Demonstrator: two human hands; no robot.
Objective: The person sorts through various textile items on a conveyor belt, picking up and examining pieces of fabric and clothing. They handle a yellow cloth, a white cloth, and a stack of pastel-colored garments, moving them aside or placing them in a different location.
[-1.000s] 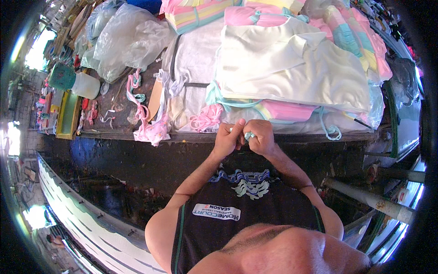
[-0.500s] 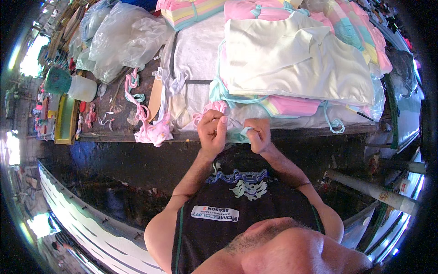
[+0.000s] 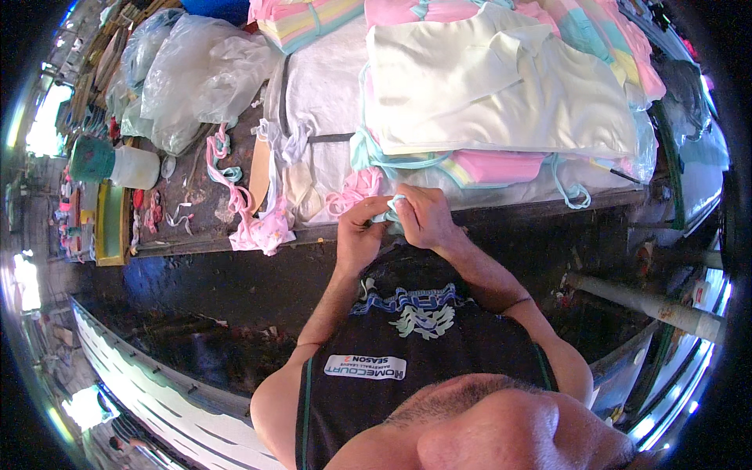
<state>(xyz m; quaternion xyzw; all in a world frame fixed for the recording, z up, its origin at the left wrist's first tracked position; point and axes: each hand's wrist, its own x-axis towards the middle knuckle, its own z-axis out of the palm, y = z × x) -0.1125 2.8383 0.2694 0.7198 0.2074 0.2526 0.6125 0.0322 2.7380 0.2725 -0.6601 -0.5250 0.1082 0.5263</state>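
In front of my chest, at the table's near edge, my left hand and my right hand meet with their fingers closed. Between them they pinch a small light aqua piece of cloth, mostly covered by the fingers. A crumpled pink cloth strip lies just beyond my left hand. Farther back, a cream satiny fabric is draped over a bundle of folded pink cloth. An aqua tie hangs from that bundle's front.
Clear plastic bags sit at the far left of the dark table. Near them are a white tub, a green container and pink tangled scraps. Tied pastel cloth bundles line the back. A metal pipe juts in at right.
My right hand has moved left and up, meeting my left hand at the aqua cloth. The whole view has shifted slightly.
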